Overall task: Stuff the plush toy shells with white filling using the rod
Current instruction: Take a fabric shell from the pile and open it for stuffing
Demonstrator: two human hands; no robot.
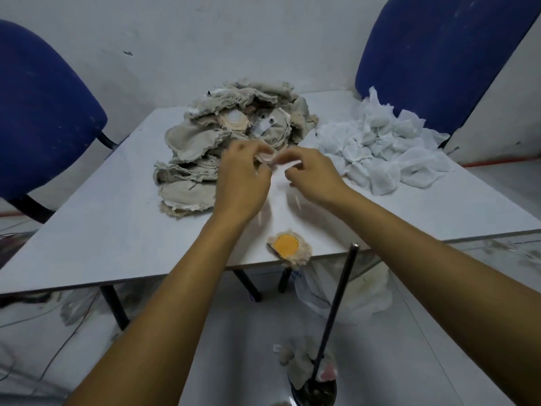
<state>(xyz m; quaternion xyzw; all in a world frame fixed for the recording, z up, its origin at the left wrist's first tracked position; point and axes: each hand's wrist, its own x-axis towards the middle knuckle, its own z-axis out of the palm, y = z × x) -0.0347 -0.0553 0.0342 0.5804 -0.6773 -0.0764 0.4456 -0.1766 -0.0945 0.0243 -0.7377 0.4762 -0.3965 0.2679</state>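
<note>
The table (117,230) is carrying the work. At its far middle a heap of beige shells (231,136) is lying flat and unstuffed. To the right of the heap, white filling (383,150) is sitting in small gauzy bags, piled against a blue chair (439,54). A second blue chair (44,112) is standing at the left. Near the front edge one furry piece with an orange disc (288,247) is lying alone.

The hands are working together just in front of the heap. The left hand (243,177) is pinching a small pale shell (265,156); the right hand (313,174) is pinching a white scrap (288,164), which looks like filling or a bag of it, though blur is hiding which. The two are touching or nearly so.

Judgement: the step in hand is opening a shell and feeding filling into it. To do it well, the left hand should be holding the seam gap wide and steady while the right is tucking small amounts in, not one large wad, before the rod is used.

The rod (336,303) is standing below the table edge, untouched, its lower end set in a dark holder (314,391) on the floor. A pale plush piece (298,361) is sitting at its base. Under the table a clear bag (351,294) is holding pale material; what it is cannot be told.
</note>
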